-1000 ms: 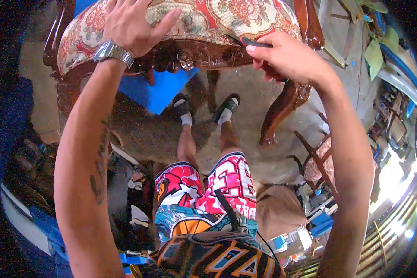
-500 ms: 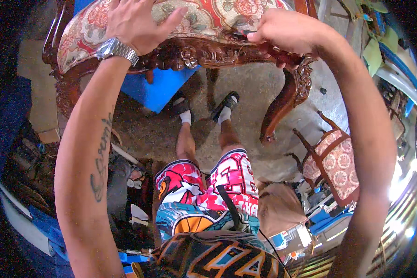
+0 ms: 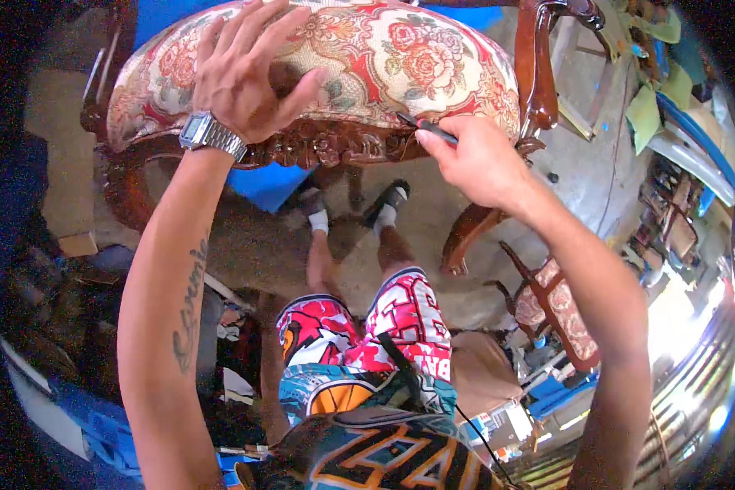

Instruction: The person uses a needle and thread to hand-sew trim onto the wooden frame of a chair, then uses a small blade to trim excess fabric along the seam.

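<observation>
A carved, dark glossy wooden chair frame (image 3: 335, 145) carries a padded seat in floral fabric (image 3: 433, 61), cream with red roses. My left hand (image 3: 249, 77), with a metal watch on its wrist, lies on the fabric left of the middle, fingers spread and holding nothing. In my right hand (image 3: 482, 159), closed near the seat's front right, is a slim black-handled tool (image 3: 437, 129). Its tip meets the fabric's lower edge, just above the carved rail. Whether the tip is a blade I cannot make out.
Blue sheeting (image 3: 265, 188) hangs or lies below the seat. On the concrete floor at right rests a small chair with patterned pads (image 3: 572, 322), tipped over. A brown covered item (image 3: 486, 367) sits near my legs. Clutter lines both sides, with long boards (image 3: 698, 155) at far right.
The chair sits a little lower in view, showing more of the seat. My right hand has moved left and down along the seat edge, and its tool now shows plainly. My left hand stays on the fabric.
</observation>
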`<state>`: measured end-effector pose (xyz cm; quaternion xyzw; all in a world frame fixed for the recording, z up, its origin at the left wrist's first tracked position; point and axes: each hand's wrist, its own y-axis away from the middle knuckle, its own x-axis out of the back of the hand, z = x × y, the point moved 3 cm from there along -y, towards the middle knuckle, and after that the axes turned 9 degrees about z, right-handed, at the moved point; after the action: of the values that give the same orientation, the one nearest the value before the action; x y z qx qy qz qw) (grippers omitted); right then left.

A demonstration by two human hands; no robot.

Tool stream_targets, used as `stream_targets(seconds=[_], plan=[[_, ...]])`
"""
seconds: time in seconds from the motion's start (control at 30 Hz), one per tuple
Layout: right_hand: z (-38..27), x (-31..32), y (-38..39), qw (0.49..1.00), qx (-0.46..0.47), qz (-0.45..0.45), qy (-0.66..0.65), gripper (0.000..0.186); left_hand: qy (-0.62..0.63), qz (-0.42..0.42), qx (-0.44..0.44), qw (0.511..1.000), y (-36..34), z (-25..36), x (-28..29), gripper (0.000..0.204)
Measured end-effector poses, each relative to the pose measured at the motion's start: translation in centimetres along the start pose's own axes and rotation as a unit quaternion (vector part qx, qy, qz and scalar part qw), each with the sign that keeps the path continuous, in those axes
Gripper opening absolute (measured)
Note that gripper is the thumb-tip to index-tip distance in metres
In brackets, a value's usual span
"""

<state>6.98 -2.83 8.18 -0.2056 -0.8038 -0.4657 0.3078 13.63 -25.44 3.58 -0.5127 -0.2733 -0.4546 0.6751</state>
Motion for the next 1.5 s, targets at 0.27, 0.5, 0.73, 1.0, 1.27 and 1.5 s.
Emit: stream_targets(seconds=[0.27,0.5,0.73,1.0,1.27,1.5], plan=[[2.3,-4.5,0.1,0.982,0.051,0.158,-0.086,0.034,-0.004,0.008,-0.025,1.000,-0.6,-1.3,-0.4,0.054],[3.5,-3.8,0.4,0.986,-0.026,0.044,-0.161,0.029,-0.026,-0.014,-0.024,0.999,-0.4,-1.1,-0.7,0.063],[3.2,-0.3,-1.4,0.982,-0.048,-0.103,-0.152,0.036,-0.025,-0.035,-0.013,0.999,-1.0,-1.0,-0.8,0.058],[0.4,1.9,-3.2,0.983,-0.029,-0.176,0.043,0.036,0.012,0.011,-0.040,0.999,-0.5,-1.4,-1.2,0.053],[-0.4,0.1,-2.1,0.996,0.050,-0.020,0.065,0.040,-0.034,-0.022,-0.009,0.999,-0.5,-0.3,-0.9,0.057],[1.9,-7.0,0.4,0.981,-0.008,0.188,-0.047,0.031,-0.007,-0.022,-0.004,1.000,-0.8,-1.6,-0.8,0.061]])
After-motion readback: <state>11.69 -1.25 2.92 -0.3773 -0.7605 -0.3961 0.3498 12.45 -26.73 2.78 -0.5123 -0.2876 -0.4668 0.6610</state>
